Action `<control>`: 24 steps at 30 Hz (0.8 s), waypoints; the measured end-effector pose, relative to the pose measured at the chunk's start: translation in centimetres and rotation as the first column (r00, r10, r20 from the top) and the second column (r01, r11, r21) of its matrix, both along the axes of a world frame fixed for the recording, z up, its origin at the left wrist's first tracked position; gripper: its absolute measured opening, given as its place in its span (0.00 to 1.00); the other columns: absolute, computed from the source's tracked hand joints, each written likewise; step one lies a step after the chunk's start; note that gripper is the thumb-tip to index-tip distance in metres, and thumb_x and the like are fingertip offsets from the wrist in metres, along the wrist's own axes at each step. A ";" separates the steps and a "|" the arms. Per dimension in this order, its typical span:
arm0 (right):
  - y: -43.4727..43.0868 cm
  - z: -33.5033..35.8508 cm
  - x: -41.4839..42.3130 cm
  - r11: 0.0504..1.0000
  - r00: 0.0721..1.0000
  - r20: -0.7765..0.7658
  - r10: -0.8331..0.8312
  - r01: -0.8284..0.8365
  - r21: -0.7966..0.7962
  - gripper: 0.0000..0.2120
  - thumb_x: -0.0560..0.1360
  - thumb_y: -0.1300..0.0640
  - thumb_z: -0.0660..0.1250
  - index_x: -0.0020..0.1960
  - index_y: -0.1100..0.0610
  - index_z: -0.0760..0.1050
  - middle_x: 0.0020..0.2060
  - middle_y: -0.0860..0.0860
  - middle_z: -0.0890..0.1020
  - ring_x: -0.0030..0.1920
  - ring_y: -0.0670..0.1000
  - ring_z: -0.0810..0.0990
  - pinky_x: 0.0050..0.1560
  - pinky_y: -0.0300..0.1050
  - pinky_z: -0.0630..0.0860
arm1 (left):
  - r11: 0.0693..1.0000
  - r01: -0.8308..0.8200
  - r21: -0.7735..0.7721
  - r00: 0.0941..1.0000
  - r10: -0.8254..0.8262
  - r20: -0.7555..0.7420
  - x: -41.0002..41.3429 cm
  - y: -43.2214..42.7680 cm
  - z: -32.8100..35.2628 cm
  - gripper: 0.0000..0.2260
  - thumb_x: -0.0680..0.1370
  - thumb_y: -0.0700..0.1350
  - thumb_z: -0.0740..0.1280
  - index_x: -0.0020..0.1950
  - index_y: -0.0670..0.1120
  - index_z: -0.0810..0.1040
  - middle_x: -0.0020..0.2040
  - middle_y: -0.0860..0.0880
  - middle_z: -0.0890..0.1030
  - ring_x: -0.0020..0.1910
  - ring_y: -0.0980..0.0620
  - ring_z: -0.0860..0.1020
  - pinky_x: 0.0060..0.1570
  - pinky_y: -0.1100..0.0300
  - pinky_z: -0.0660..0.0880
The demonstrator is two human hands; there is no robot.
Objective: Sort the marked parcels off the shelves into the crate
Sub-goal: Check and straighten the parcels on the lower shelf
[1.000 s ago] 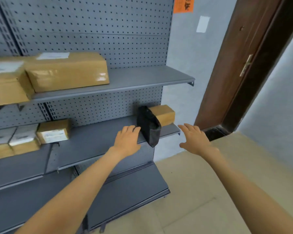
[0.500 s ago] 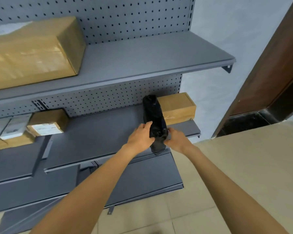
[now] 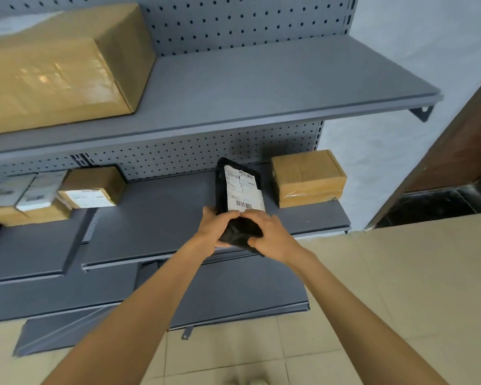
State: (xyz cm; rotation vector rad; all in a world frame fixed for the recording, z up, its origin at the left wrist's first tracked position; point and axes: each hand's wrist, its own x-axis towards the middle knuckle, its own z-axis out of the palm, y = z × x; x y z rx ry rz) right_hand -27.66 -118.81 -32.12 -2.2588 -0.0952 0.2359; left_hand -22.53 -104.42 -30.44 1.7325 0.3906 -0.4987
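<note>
A black plastic-wrapped parcel (image 3: 222,187) with a white barcode label stands tilted over the middle shelf (image 3: 161,218), label side facing me. My left hand (image 3: 215,227) grips its lower left edge. My right hand (image 3: 270,236) clasps its lower right end, fingers wrapped around the black wrap. Both hands are shut on this parcel. Just right of it a small brown cardboard box (image 3: 307,177) sits at the shelf's right end. No crate is in view.
A large brown box (image 3: 59,68) lies on the upper shelf (image 3: 261,87). Small labelled boxes (image 3: 92,187) and white-topped parcels (image 3: 25,195) sit at the middle shelf's left. A lower shelf (image 3: 233,295), tiled floor and a brown door (image 3: 467,151) at right.
My two hands went from open and apart to closed on the black parcel. The parcel has been turned so its white label faces me. The view moved closer to the shelves.
</note>
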 end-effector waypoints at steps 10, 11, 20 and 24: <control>2.5 0.3 1.6 0.597 0.878 -0.453 -0.154 0.448 0.666 0.27 0.76 0.49 0.68 0.71 0.43 0.61 0.61 0.45 0.79 0.58 0.52 0.80 0.55 0.54 0.78 | 0.914 -0.053 -0.402 0.998 0.063 0.011 -1.3 8.0 0.4 0.16 0.75 0.43 0.70 0.60 0.51 0.71 0.59 0.48 0.79 0.55 0.44 0.80 0.45 0.44 0.81; 3.3 0.1 1.7 0.623 0.889 -0.432 -0.151 0.425 0.657 0.24 0.76 0.51 0.68 0.68 0.43 0.63 0.60 0.46 0.79 0.57 0.51 0.81 0.53 0.52 0.79 | 0.912 -0.057 -0.406 0.998 0.067 0.010 -1.7 8.6 0.1 0.17 0.75 0.42 0.70 0.61 0.51 0.71 0.59 0.48 0.79 0.55 0.44 0.80 0.45 0.44 0.81; 9.8 -2.1 3.0 0.656 0.888 -0.438 -0.142 0.416 0.630 0.22 0.74 0.54 0.70 0.66 0.46 0.68 0.58 0.44 0.80 0.54 0.49 0.82 0.41 0.41 0.79 | 0.923 -0.150 -0.355 0.988 0.157 -0.010 -2.3 14.5 -1.7 0.19 0.74 0.43 0.70 0.63 0.53 0.71 0.58 0.50 0.79 0.56 0.46 0.80 0.45 0.47 0.81; 13.4 -2.4 5.3 0.675 0.878 -0.454 -0.153 0.428 0.601 0.22 0.74 0.53 0.71 0.66 0.50 0.69 0.58 0.47 0.80 0.55 0.51 0.81 0.45 0.46 0.79 | 0.935 -0.215 -0.282 0.975 0.222 -0.007 -0.5 17.4 -1.8 0.16 0.75 0.43 0.68 0.62 0.52 0.73 0.56 0.48 0.80 0.53 0.47 0.80 0.41 0.52 0.82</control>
